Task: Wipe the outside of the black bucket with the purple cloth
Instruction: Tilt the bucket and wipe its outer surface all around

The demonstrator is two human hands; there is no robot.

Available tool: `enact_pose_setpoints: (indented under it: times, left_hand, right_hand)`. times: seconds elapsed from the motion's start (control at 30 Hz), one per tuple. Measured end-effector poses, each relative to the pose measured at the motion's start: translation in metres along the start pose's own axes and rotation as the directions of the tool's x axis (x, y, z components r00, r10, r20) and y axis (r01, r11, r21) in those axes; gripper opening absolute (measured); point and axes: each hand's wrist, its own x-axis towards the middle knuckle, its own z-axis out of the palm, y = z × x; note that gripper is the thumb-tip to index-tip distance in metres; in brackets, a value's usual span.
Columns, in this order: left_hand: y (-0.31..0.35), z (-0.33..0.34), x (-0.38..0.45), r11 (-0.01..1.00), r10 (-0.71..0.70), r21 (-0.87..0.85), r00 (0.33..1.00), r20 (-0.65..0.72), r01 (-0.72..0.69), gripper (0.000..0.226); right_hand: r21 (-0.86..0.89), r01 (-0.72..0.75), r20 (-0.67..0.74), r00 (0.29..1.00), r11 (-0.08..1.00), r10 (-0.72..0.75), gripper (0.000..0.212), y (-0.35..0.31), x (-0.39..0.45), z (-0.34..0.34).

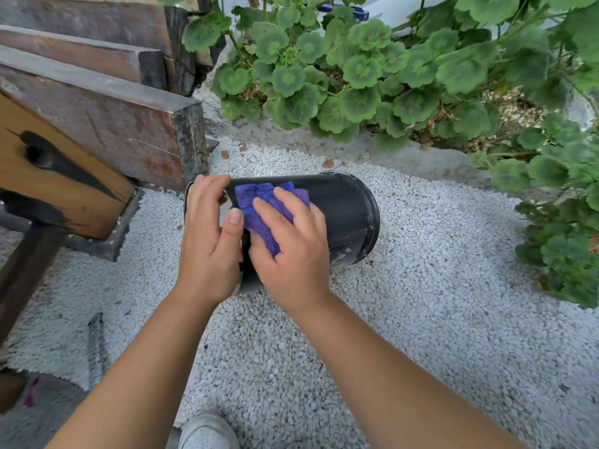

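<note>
The black bucket (346, 209) lies on its side on white gravel, its base pointing right and its open rim toward the left. My left hand (207, 241) grips the rim end, fingers curled over the top edge and thumb on the near side. My right hand (291, 251) presses the crumpled purple cloth (259, 202) flat against the bucket's upper side wall, fingers spread and fairly straight over it. Pale smudges show on the wall near the base.
Stacked wooden beams and a dark metal frame (97, 124) stand close on the left, almost touching the bucket's rim. Geranium plants (372, 76) fill the back and right side. White gravel (421, 319) covers the ground. My shoe (207, 432) shows at the bottom.
</note>
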Motion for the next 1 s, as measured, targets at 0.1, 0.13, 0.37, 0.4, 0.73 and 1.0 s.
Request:
enact_pose_setpoints:
  times: [0.1,0.13,0.37,0.4,0.73,1.0]
  left_hand:
    - [-0.002,-0.006,0.006,0.996,-0.085,0.033,0.996,0.010,0.084,0.068]
    - [-0.004,-0.009,0.008,0.994,-0.099,0.036,0.995,0.009,0.098,0.067]
    - [-0.013,-0.015,0.008,0.986,-0.166,0.014,0.985,-0.041,0.166,0.066]
    - [-0.014,-0.012,0.008,0.984,-0.174,0.010,0.982,-0.070,0.175,0.065]
    - [-0.017,-0.002,-0.048,0.937,-0.155,-0.303,0.984,0.083,0.173,0.097]
    - [0.014,-0.013,-0.021,0.896,-0.322,-0.286,0.940,0.109,0.340,0.097]
  right_hand:
    - [-0.020,0.010,-0.007,1.000,1.000,-0.010,0.034,0.021,0.005,-0.001]
    - [-0.035,-0.005,-0.003,1.000,0.999,0.005,0.035,0.030,0.007,-0.003]
    - [-0.061,-0.307,0.006,0.951,0.950,0.308,0.045,0.087,0.013,-0.021]
    - [-0.033,-0.329,0.008,0.944,0.944,0.329,0.045,0.088,0.015,-0.022]
    - [0.078,-0.406,0.011,0.914,0.910,0.407,0.042,0.091,0.025,-0.028]
    - [0.085,-0.446,0.162,0.889,0.891,0.429,0.018,0.080,0.065,-0.052]
